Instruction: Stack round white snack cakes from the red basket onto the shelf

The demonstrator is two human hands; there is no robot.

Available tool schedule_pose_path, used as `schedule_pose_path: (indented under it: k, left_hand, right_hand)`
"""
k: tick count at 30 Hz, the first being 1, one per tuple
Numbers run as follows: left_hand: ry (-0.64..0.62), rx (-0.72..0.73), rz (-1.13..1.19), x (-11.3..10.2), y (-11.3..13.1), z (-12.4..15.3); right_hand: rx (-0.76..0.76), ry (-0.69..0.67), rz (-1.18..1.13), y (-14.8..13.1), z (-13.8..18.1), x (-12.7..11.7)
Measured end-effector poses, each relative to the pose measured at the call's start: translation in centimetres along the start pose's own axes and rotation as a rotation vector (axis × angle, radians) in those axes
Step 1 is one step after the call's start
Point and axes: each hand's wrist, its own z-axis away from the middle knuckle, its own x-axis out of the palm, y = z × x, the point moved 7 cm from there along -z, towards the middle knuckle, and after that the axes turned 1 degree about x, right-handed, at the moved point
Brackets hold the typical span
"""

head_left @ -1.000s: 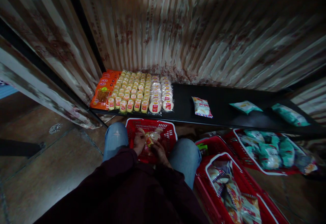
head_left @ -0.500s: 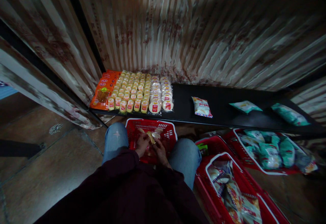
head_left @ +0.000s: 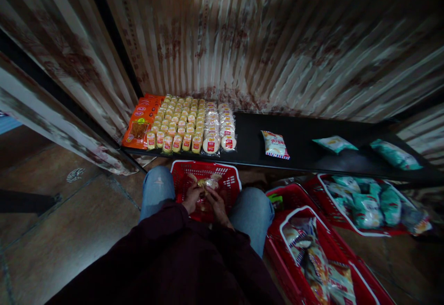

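My left hand (head_left: 193,197) and my right hand (head_left: 215,203) meet over a red basket (head_left: 229,170) between my knees. Their fingers are closed around a small wrapped yellow cake (head_left: 201,183), partly covered by the fingers. Pale wrapped snacks (head_left: 215,179) lie in the basket just beyond my fingertips. On the shelf ahead stand rows of wrapped yellow cakes (head_left: 176,143), beside two rows of round white wrapped cakes (head_left: 211,145). An orange snack bag (head_left: 145,110) lies at the left end of these rows.
The black shelf (head_left: 246,133) also carries a white snack bag (head_left: 275,145) and teal bags (head_left: 395,154). To my right are a red basket of white and orange bags (head_left: 317,272) and another of teal bags (head_left: 367,210). Curtains (head_left: 222,41) hang behind.
My hands have drawn closer together around the yellow cake, which is turned and more covered by the fingers now. The shelf goods and baskets stay as they were.
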Motion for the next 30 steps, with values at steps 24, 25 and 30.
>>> schedule_pose_path:
  k: [24, 25, 30]
  left_hand:
    - [0.111, -0.227, -0.03, -1.1, -0.7, 0.9]
    - [0.111, -0.23, -0.032, -1.1, -0.8, 0.9]
    - [0.09, -0.233, -0.033, -0.9, -0.9, 0.9]
  right_hand:
    - [-0.234, 0.177, 0.333, -0.5, -0.1, -0.6]
    - [-0.259, 0.177, 0.371, -0.5, -0.1, -0.6]
    - [-0.393, 0.138, 0.521, -0.8, 0.1, -0.1]
